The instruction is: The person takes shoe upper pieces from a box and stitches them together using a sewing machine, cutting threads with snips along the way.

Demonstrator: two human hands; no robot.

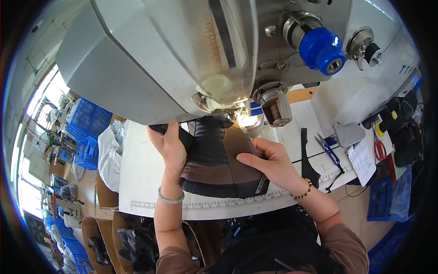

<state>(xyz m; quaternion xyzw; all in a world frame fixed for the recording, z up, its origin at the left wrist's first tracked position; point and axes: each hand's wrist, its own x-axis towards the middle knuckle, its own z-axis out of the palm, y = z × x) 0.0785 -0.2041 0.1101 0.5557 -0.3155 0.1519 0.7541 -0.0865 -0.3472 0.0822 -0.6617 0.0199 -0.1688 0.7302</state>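
A brown and black shoe upper (214, 157) lies on the white table, its far end under the lit needle area of a sewing machine (155, 59). My left hand (169, 144) grips its left edge, the thumb on top and the fingers partly hidden behind the black material. On the other side, my right hand (269, 160) pinches the right edge between thumb and fingers. Rows of stitching run along the brown panels. The machine's head hides the farthest part of the upper.
Right of the machine lie blue-handled thread snips (329, 150), a black cut piece (308, 160), a paper sheet (362, 162) and red-handled scissors (379, 148). A printed ruler (214, 204) follows the table's front edge. Blue crates (89, 118) and a white plastic bag (109, 157) stand left.
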